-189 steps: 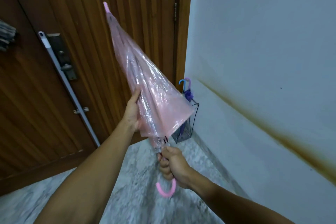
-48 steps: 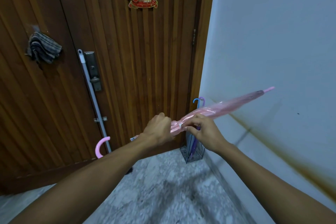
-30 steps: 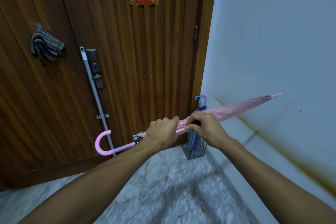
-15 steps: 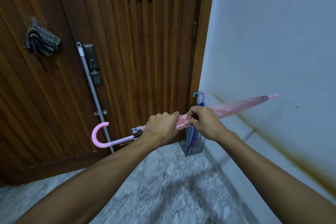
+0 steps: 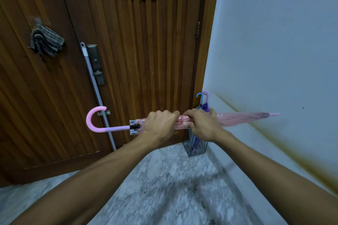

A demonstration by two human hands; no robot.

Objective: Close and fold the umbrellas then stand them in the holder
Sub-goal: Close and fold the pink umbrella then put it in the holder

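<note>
I hold a closed pink see-through umbrella point(image 5: 243, 118) level in front of me, its hooked handle point(image 5: 95, 120) to the left and its tip to the right by the wall. My left hand point(image 5: 159, 124) grips the rolled canopy near the handle end. My right hand point(image 5: 201, 124) pinches the canopy just beside it, where a strap wraps round. Behind my right hand a wire umbrella holder point(image 5: 196, 149) stands in the corner with a blue umbrella point(image 5: 199, 97) and a purple umbrella point(image 5: 205, 100) upright in it.
A brown wooden door point(image 5: 139, 60) fills the back, with a lock plate and a grey mop handle point(image 5: 95, 86) leaning on it. A striped cloth point(image 5: 45, 41) hangs at left. A pale wall point(image 5: 274, 51) runs along the right; the floor is grey marble.
6.3 s ago the umbrella pointed up with its canopy loose; now it lies level and rolled tight. Over the last second both hands stayed at its middle, the umbrella levelling out, tip lower and handle higher.
</note>
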